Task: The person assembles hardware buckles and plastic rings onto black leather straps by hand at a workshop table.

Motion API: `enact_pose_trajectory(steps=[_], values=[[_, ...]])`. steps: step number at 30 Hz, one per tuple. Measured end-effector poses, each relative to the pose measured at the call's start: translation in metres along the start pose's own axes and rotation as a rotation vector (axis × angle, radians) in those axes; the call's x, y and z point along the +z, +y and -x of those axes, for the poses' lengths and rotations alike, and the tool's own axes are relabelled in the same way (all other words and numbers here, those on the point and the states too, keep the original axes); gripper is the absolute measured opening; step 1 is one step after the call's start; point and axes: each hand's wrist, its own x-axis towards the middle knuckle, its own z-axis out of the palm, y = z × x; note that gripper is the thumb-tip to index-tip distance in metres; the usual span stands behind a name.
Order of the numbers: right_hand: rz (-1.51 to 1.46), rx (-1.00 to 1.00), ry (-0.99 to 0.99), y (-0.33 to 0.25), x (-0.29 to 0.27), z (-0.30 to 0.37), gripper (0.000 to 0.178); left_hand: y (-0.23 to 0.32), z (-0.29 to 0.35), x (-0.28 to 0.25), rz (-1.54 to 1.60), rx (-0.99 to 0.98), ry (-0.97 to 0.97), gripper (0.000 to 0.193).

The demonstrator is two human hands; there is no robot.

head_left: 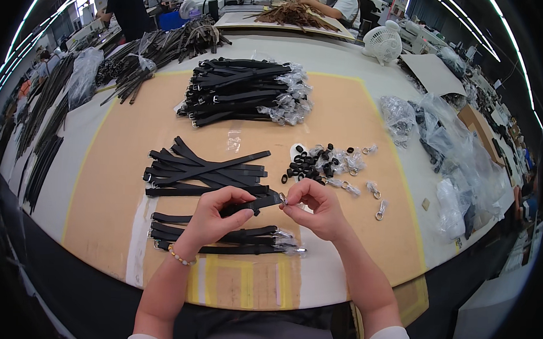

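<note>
My left hand point(220, 214) is closed round a black leather strap point(266, 201), whose end points right. At that end my right hand point(316, 209) pinches a small silver metal fitting point(282, 198) between thumb and fingers; its exact kind is hard to make out. Behind my left hand lies a crossed pile of black straps point(205, 169). Nearer to me, beneath my hands, are several buckled straps point(219, 248) with plastic-wrapped ends. Beyond my right hand lies a heap of black loops point(308, 165), with plastic-wrapped metal rings point(345, 185) beside it.
A big stack of buckled straps point(238, 92) lies farther back. Dark strips point(149, 52) heap up at the far left. Plastic bags point(460, 153) cover the right side, near a white fan point(383, 42). Other people work beyond the table point(103, 138), near brown strips point(296, 14).
</note>
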Motion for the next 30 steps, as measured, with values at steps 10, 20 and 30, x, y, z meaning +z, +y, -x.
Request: enact_pose_trajectory(steps=[10, 20, 30], values=[[-0.106, -0.055, -0.095, 0.016, 0.006, 0.001, 0.020, 0.006, 0.005, 0.004, -0.061, 0.006, 0.017, 0.022], [-0.471, 0.183, -0.153, 0.017, 0.025, 0.001, 0.034, 0.010, 0.007, 0.011, -0.069, 0.090, 0.007, 0.021], [-0.788, 0.304, -0.222, 0.041, 0.020, 0.012, 0.025, 0.020, 0.012, 0.013, -0.064, 0.044, -0.002, 0.016]])
